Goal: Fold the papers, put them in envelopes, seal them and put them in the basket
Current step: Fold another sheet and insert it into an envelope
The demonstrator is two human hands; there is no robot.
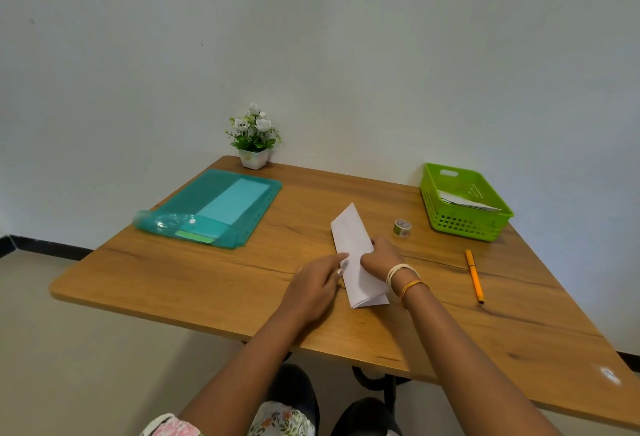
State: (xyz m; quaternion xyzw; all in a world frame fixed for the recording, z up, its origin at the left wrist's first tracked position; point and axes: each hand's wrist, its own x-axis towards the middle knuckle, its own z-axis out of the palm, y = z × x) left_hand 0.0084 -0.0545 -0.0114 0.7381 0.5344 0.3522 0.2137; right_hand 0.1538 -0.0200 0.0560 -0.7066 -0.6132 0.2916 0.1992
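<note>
The step now looks like folding the paper [356, 255]. The paper lies near the middle of the worktop [180, 273], long and thin, with its far end pointing away. It already looks folded into a strip.

The left hand [313, 288] lies flat on the worktop, fingers out straight. Its fingertips touch the left edge of the paper. It grips nothing. The right hand [382, 255] is curled, and its fingers press down on the middle of the paper. It pushes more than it grabs.

To fold well, I think the left hand should keep the edge from sliding. The right hand can rub along the crease, from the middle out to each end. The edges should line up first. A crooked fold may not fit in an envelope. Press hard so the paper stays flat.

Now the things that hold stuff, from left to right. Far left lies a teal folder [211, 208], flat, with its flap open at the near end. A pale sheet shows through it. I cannot tell if that is paper or envelopes. Behind it stands a small flower pot [254, 157].

Just right of the paper is a tape roll [402, 228]. Near the right edge lies a pen [474, 276]. At the far right sits the green basket [446, 224]. White paper things lie inside it, maybe done envelopes, but I cannot tell how many.
</note>
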